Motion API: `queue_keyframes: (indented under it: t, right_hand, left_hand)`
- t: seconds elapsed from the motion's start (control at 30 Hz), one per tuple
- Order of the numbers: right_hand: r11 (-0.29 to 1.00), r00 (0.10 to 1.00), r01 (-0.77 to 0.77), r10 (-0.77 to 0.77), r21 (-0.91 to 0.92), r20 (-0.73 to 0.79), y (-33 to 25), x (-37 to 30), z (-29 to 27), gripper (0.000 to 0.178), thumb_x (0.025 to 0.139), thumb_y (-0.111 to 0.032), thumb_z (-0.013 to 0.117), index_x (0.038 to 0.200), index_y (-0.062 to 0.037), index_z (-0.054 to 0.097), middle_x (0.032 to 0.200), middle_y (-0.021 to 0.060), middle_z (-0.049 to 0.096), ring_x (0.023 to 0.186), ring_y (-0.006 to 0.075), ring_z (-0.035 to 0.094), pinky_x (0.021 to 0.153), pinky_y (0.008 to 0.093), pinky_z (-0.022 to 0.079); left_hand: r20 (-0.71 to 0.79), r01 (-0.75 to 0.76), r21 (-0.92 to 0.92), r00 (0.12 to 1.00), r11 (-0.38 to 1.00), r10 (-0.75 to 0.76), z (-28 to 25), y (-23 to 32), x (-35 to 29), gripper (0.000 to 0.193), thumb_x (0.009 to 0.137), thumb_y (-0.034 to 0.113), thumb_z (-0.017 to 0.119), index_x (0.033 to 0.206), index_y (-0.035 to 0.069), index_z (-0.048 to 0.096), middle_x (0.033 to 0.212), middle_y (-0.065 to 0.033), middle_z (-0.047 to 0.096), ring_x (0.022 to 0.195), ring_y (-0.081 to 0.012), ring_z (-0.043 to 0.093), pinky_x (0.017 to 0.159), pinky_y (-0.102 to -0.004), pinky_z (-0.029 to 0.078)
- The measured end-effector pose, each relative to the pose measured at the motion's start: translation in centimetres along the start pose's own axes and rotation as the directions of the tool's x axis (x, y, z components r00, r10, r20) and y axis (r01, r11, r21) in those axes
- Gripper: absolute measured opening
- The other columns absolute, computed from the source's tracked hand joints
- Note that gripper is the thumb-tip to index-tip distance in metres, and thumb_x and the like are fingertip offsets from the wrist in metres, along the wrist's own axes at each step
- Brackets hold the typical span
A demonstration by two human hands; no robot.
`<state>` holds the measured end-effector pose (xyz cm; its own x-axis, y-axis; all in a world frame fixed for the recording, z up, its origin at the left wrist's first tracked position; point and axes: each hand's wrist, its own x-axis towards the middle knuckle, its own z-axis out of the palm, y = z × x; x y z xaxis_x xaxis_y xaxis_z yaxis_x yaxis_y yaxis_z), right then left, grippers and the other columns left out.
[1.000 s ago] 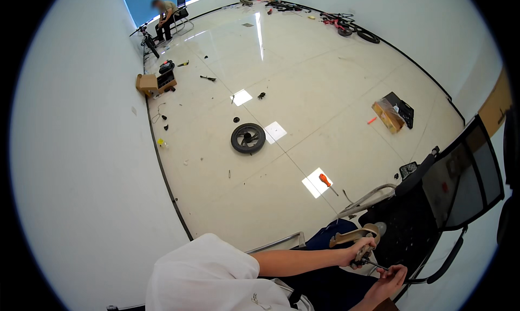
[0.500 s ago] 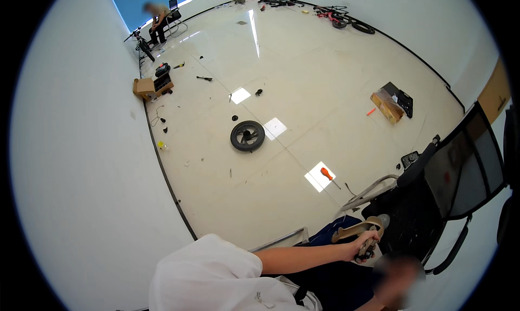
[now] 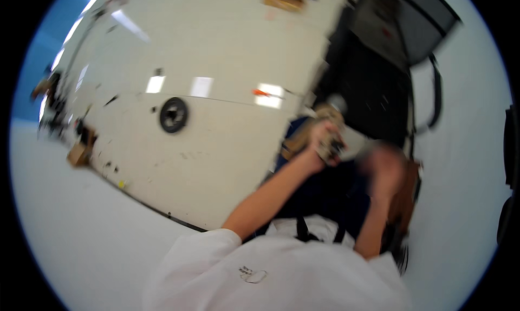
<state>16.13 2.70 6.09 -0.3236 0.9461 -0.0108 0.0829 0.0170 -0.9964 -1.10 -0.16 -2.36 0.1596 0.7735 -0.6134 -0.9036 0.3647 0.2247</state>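
My left hand is closed around a small dark mechanical part, too blurred to name exactly. Beside that hand, over my dark-clothed lap, shows a tan curved piece; whether the hand touches it I cannot tell. A greyish round thing sits just beyond, at the edge of a black chair seat. To the right, my right hand is raised near the chair, its fingers smeared, so anything in it is hidden.
The chair has a mesh back and stands close on the right. On the pale floor lie a spoked black wheel and an orange-handled screwdriver. A cardboard box is by the left wall, another box far off.
My view has turned and tilted down, so floor things shift left and more of my lap and right forearm show. The left hand keeps its hold on the dark part.
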Motion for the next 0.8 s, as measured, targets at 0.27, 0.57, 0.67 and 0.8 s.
queue_keyframes:
  t: [0.27, 0.57, 0.67, 0.8]
  right_hand:
    - [0.986, 0.962, -0.141, 0.157, -0.086, 0.222, 3.1, -1.5, 1.5, 0.018, 0.092, -0.011, 0.061, 0.100, 0.0050, 0.065, 0.064, 0.0063, 0.065, 0.051, 0.0069, 0.056, 0.047, 0.0206, 0.045]
    - [0.970, 0.977, 0.114, -0.071, -0.214, 0.200, 3.3, -0.9, 2.1, 0.016, 0.089, -0.009, 0.065, 0.098, 0.0031, 0.067, 0.063, 0.0072, 0.066, 0.052, 0.0069, 0.059, 0.048, 0.0203, 0.044]
    - [0.944, 0.967, 0.173, -0.108, -0.283, 0.231, 2.8, -0.5, 1.9, 0.014, 0.087, -0.008, 0.066, 0.096, 0.0013, 0.068, 0.064, 0.0076, 0.067, 0.053, 0.0076, 0.060, 0.049, 0.0205, 0.044]
    - [0.893, 0.940, 0.274, -0.169, -0.358, 0.297, 1.7, 0.4, 1.3, 0.013, 0.085, -0.008, 0.068, 0.095, 0.0004, 0.070, 0.067, 0.0080, 0.068, 0.054, 0.0090, 0.061, 0.051, 0.0208, 0.045]
  left_hand:
    - [0.066, -0.026, 0.170, 0.998, 0.985, 0.015, 1.3, -0.1, -0.5, 0.038, 0.083, 0.043, 0.044, 0.085, 0.007, 0.057, 0.083, -0.0135, 0.064, 0.060, -0.0185, 0.059, 0.040, -0.0262, 0.036]
    - [-0.007, -0.030, 0.175, 0.999, 0.984, 0.031, 1.3, -0.3, -1.2, 0.036, 0.080, 0.046, 0.049, 0.077, 0.011, 0.059, 0.071, -0.0046, 0.062, 0.048, -0.0159, 0.052, 0.039, -0.0277, 0.036]
    - [-0.012, -0.025, 0.189, 1.000, 0.982, 0.028, 1.3, -0.3, -1.1, 0.036, 0.080, 0.046, 0.050, 0.077, 0.011, 0.059, 0.069, -0.0037, 0.061, 0.048, -0.0157, 0.051, 0.039, -0.0278, 0.036]
    - [0.011, -0.019, 0.187, 1.000, 0.982, 0.017, 1.4, -0.1, -0.9, 0.038, 0.082, 0.045, 0.047, 0.080, 0.009, 0.058, 0.074, -0.0061, 0.061, 0.053, -0.0164, 0.052, 0.040, -0.0276, 0.036]
